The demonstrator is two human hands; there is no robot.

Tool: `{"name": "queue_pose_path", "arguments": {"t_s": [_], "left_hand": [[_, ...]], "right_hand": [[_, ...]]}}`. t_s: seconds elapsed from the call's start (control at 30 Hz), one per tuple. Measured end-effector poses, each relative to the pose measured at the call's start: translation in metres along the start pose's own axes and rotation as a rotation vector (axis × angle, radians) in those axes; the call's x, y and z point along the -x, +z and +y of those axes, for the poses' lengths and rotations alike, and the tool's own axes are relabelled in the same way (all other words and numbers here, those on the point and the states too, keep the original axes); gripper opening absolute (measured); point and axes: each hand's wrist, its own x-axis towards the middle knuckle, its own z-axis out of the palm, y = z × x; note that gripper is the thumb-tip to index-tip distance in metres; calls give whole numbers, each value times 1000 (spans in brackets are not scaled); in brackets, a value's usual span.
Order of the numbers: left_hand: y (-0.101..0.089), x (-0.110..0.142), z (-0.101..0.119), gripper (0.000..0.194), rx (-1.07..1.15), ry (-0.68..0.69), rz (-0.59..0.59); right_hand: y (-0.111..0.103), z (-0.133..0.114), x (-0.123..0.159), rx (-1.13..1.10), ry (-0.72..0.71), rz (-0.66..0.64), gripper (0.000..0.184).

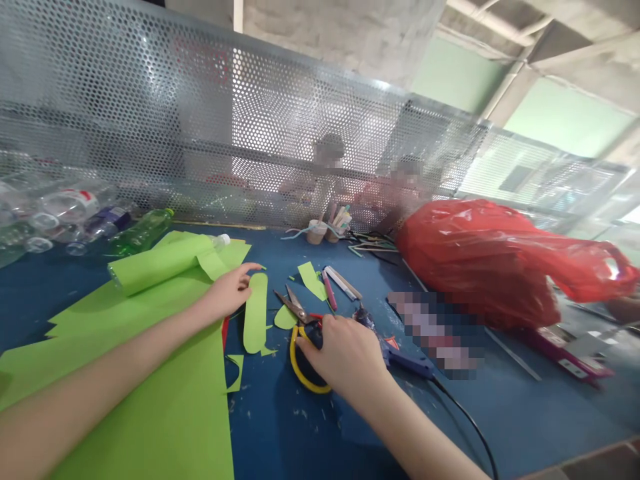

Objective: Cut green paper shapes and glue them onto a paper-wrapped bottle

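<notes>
My right hand (350,350) is closed over the handles of a pair of scissors (301,315), one loop yellow and the other red. Their blades are parted and point away to the left. My left hand (230,291) reaches over the green paper with its index finger stretched out, the fingertip beside a tiny green scrap; nothing shows in its grasp. Just right of that hand lies a long, round-ended green paper strip (255,313). A rounded green piece (285,318) lies partly under the scissors, and cut offcuts (235,373) are scattered nearby.
Large green sheets (165,400) cover the left, with a paper-wrapped bottle (165,263) on them. Plastic bottles (65,203) stand behind. Markers (330,289), a blue glue gun (413,360) with its cord, cups of pens (317,231) and a red plastic bag (480,260) occupy the right.
</notes>
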Motion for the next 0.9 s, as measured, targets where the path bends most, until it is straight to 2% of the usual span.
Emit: {"name": "queue_pose_path", "arguments": {"t_s": [0.1,0.2,0.3,0.37,0.6,0.77,0.83,0.9], "left_hand": [[1,1,-2,53,-65,33,44],[2,5,-1,47,-239,116,55],[4,5,5,36,-462,203,61],[5,-2,12,34,-502,219,34],[23,-60,42,39,-432,206,-154],[47,-93,48,25,-322,176,-300],[54,-96,49,23,-248,171,-304],[55,-95,49,19,-156,165,-244]], "right_hand": [[-1,2,-2,-34,-39,14,36],[-2,5,-6,-80,-28,12,27],[-2,6,-9,-81,-22,41,24],[-1,6,-9,-81,-36,63,24],[3,6,-8,-109,-45,129,21],[6,10,-12,-126,-41,122,20],[8,12,-13,-133,-32,111,21],[10,14,-15,-144,-25,103,21]]}}
